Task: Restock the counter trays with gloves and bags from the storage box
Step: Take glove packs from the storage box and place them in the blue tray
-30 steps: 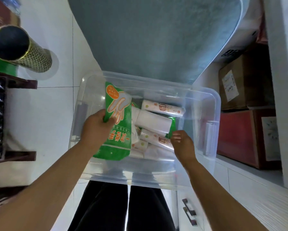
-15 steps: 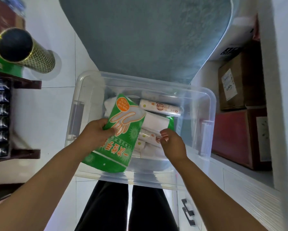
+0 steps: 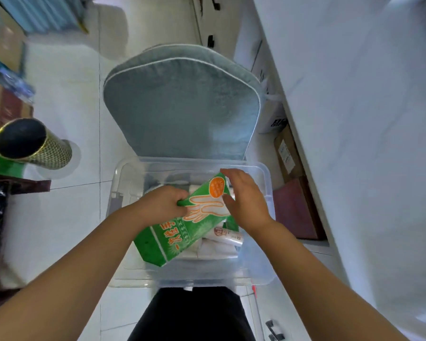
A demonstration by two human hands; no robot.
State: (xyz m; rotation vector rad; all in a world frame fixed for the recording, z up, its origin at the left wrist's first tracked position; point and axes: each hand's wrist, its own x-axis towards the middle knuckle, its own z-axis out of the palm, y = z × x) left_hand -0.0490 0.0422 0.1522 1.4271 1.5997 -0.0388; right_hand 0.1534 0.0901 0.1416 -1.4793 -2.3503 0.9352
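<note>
A white counter (image 3: 359, 124) fills the right side of the frame, running from the top down to the lower right. Left of it, in the upper middle, sits a grey-green cushion (image 3: 182, 102) on white floor tiles (image 3: 66, 212). Just below the cushion, at centre frame, stands the clear box (image 3: 262, 269), its lid off, with black trousers (image 3: 192, 313) showing under its near edge.

The green pack (image 3: 180, 233) of gloves is tilted above the box, its orange-spotted top corner pointing to the upper right and its lower end over the box's near left part. The left hand (image 3: 161, 205) grips the pack's left edge, fingers curled round it. The right hand (image 3: 247, 200) holds the top corner, thumb on the printed face and fingers bent over the upper edge.

Under the pack, in the right part of the box, lies a white roll (image 3: 228, 236) of bags, with more white rolls beneath it, blurred.

At middle left a gold-patterned tube (image 3: 34, 145) with a dark end lies on a green thing. Under the counter, right of the box, sit a brown carton (image 3: 288, 153) and a red carton (image 3: 297, 210).
</note>
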